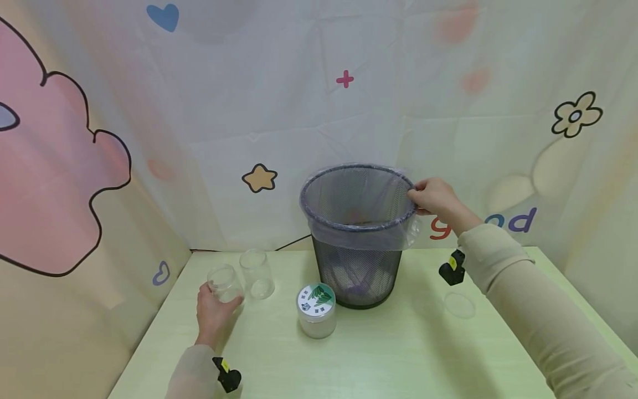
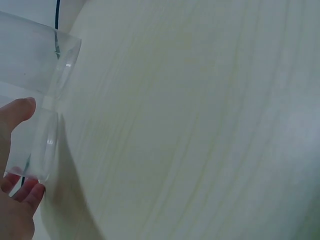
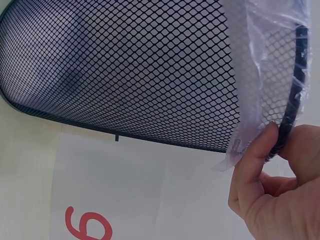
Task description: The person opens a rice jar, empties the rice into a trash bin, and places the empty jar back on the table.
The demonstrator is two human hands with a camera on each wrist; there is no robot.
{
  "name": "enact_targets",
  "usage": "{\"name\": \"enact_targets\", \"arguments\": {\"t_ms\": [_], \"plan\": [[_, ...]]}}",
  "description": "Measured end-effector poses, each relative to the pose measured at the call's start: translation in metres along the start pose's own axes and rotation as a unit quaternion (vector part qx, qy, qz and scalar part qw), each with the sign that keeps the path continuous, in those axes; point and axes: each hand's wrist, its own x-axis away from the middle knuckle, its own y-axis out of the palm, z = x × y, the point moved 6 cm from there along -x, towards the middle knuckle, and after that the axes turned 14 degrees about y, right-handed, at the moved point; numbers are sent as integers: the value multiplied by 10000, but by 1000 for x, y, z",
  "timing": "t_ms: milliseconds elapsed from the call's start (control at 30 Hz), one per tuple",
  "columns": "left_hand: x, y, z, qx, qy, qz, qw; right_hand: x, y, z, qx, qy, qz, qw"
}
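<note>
The left hand [image 1: 215, 317] holds a clear cup [image 1: 225, 284] with thumb and fingers round it, beside another clear cup [image 1: 257, 275]; the right hand [image 1: 440, 200] pinches the black bin [image 1: 356, 280] and its see-through bag [image 1: 359, 239] at the top edge, and the bin stands on the table [image 1: 389, 354] by a little tub [image 1: 317, 324]

The head camera looks forward and down from the near side, far enough back to take in most of the tabletop [image 1: 269, 360] and the printed curtain [image 1: 279, 83]. The left wrist camera, rolled sideways, looks from close over the tabletop, sharing the left hand [image 1: 215, 313] and two clear jars [image 1: 224, 282] with the head view. The right wrist camera, also rolled sideways, faces the mesh wastebasket [image 1: 359, 277] closely; the right hand [image 1: 435, 197] and red letter g [image 1: 440, 228] appear there and in the head view.
</note>
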Motion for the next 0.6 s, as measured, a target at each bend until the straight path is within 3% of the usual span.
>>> {"name": "enact_targets", "arguments": {"t_ms": [267,600], "plan": [[1,-9,4,-30,233,-392,9990,-1,-1,1,-105,3,-53,9999],[6,-32,18,-532,875,-943,9903,1,-3,2,106,-46,19,9999]]}}
